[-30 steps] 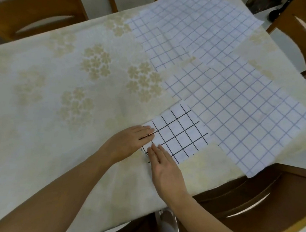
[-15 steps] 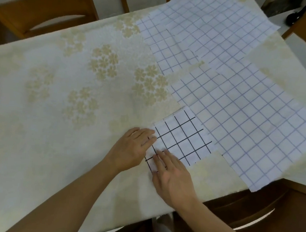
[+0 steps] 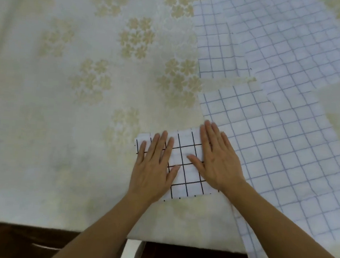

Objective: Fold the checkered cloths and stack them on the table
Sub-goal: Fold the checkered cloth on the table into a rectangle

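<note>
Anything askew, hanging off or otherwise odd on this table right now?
One thing: the nearest blue-checked cloth lies skewed to the table, and its near corner hangs over the front edge. The folded black-checked cloth lies flat under the left hand and right hand. No visible damage or spills.

Blue-grid cloths point(image 3: 285, 137) cut off at right edge.
</note>
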`<control>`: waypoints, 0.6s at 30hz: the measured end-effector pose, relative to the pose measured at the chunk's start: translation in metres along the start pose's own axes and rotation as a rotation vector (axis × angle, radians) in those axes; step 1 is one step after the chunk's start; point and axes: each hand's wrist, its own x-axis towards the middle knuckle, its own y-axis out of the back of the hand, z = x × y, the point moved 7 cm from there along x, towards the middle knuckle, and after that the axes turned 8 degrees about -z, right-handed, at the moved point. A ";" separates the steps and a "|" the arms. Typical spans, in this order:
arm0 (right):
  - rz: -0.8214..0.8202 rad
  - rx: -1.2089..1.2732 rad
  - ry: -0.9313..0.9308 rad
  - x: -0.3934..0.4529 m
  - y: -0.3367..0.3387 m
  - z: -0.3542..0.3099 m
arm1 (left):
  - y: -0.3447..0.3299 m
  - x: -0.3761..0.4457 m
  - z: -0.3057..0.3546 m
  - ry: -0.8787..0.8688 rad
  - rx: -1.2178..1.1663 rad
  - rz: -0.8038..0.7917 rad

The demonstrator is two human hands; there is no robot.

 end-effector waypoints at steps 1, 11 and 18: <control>0.006 -0.001 0.014 0.001 -0.001 0.003 | -0.001 -0.001 0.001 0.013 0.003 0.000; 0.088 0.020 0.189 -0.019 0.007 -0.007 | 0.008 -0.024 0.014 0.107 -0.083 0.051; 0.064 0.001 0.271 -0.026 -0.005 -0.008 | -0.011 -0.037 0.023 0.156 -0.090 0.019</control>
